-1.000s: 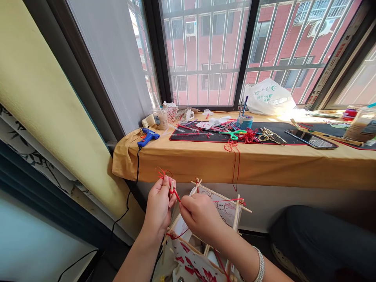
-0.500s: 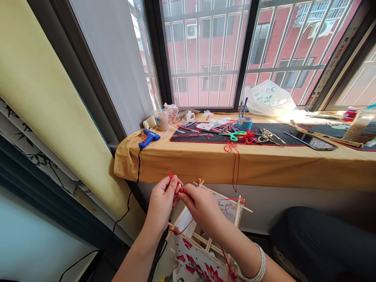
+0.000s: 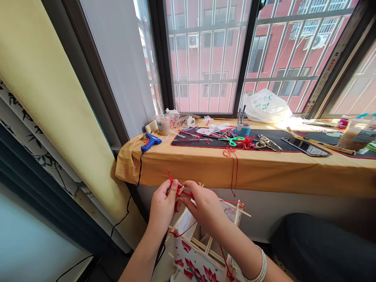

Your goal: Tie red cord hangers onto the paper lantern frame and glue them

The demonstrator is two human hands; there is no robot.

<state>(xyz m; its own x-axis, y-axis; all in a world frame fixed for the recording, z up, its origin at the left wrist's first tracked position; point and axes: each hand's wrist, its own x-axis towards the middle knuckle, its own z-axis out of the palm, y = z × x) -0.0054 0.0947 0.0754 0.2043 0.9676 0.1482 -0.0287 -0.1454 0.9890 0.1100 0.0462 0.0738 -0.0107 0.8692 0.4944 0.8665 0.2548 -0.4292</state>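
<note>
- Red cord: a short length is stretching between the two hands, with frayed ends sticking up by the left hand and a knot-like tangle at the fingers; a thinner strand is running across the frame's top.
- Left hand: left fingers are pressed together, pinching the cord against a stick end.
- Right hand: right fingers are closed together on the same cord, close beside the left fingers. A beaded bracelet is circling the wrist.
- Stick frame: thin wooden sticks are forming a tilted box below and in front of the hands, its top corner touching the hands' grip.
- Paper panel: white, painted with red flowers, is filling one frame side.
- Surface: a mustard cloth is covering it, beyond the hands and well apart from them.
- Black mat: is carrying green scissors, a red cord bundle and scattered sticks.
- Glue gun: is lying at the left end, its black cable dropping over the edge.
- Phone: is lying at the right.
</note>
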